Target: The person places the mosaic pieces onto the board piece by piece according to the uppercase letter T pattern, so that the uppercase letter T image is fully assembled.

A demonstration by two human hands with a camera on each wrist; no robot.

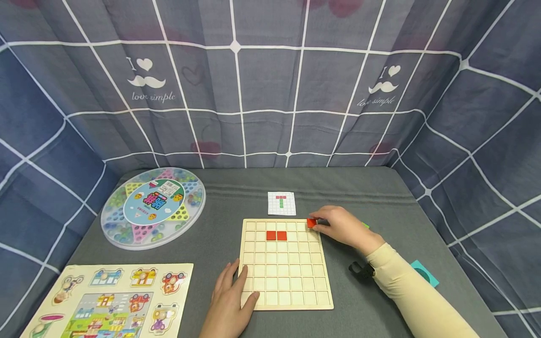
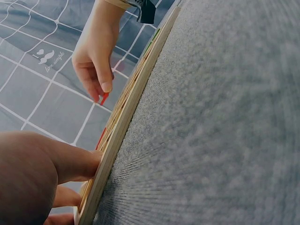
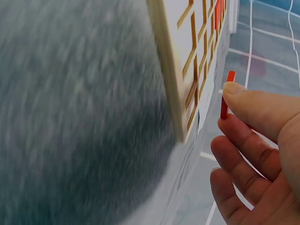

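My right hand (image 1: 340, 227) pinches a small red square tile (image 1: 311, 223) between thumb and fingertips, over the far right corner of a wooden grid board (image 1: 287, 272). In the right wrist view this tile (image 3: 228, 95) is seen edge-on, apart from the board. Two more red tiles (image 1: 276, 235) lie side by side in the board's second row from the back. My left hand (image 1: 231, 300) rests at the board's left edge, thumb and fingers touching it. Behind the board lies a white card (image 1: 274, 210) printed with a red and green T on a grid.
A round, clear-lidded game case (image 1: 198, 211) lies at the back left. A picture puzzle board (image 1: 186, 277) is at the front left. Right of the board, a green piece (image 1: 365, 225) and a teal square (image 1: 424, 273) are partly hidden by my right arm. Gridded curtains surround the grey table.
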